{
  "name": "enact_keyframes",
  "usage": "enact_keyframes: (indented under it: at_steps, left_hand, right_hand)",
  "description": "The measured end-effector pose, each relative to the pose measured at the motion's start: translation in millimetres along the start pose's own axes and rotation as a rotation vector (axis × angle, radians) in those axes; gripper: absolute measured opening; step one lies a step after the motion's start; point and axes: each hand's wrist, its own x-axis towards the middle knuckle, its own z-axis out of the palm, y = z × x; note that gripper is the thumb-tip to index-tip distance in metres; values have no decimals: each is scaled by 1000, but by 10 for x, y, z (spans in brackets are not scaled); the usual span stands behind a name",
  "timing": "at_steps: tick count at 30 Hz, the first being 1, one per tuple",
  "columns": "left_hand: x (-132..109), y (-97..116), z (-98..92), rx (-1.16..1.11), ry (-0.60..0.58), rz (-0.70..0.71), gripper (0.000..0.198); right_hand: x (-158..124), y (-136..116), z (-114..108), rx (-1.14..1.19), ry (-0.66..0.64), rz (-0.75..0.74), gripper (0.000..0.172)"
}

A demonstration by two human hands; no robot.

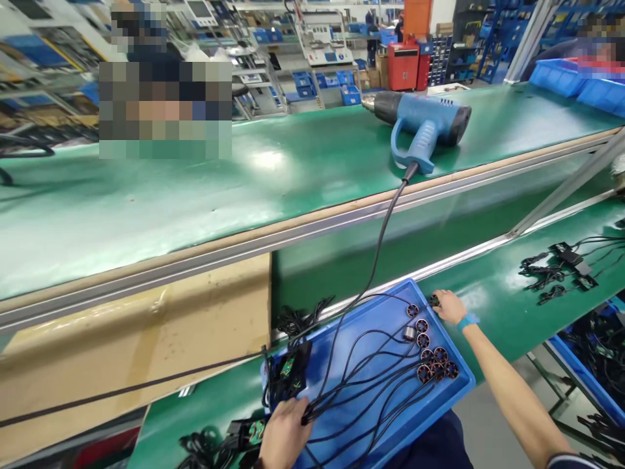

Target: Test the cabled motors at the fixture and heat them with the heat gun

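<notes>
My left hand (287, 426) is closed round a bundle of black cables (336, 393) at the near left of a blue tray (359, 322). The cables run across the tray to several small round copper-wound parts (438, 370) at its right side. One silver cylindrical part (409, 333) lies among them. Just past the tray's far right rim, my right hand (450, 307) pinches a small dark round part (433, 300), partly hidden by the fingers. Black housings with green circuit boards (288, 368) sit at the tray's left end.
A blue heat gun (424, 124) lies on the raised green shelf (303, 163), its cord hanging into the tray area. Cardboard (209, 319) leans at left. Black adapters with cables (571, 260) lie on the bench at right. A blue bin (593, 358) stands lower right. People are beyond the shelf.
</notes>
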Motion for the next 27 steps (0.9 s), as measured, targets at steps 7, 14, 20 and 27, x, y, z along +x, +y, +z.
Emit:
enact_keyframes:
  at_steps: [7,14,20,27]
  left_hand:
    - [-400,-425,-30,48,364,201,18]
    - [-482,39,44,-16,-64,-7,23]
    - [-497,290,106,-169,-133,-18,11]
    - [-340,298,110,-30,97,190,18]
  right_hand:
    - [86,-938,-157,-81,221,-8,41]
    - [398,-1103,203,-225,100,6,39]
    - [248,-1276,226,-351,7,68,30]
    - [340,-3409,387,-47,-237,-164,56]
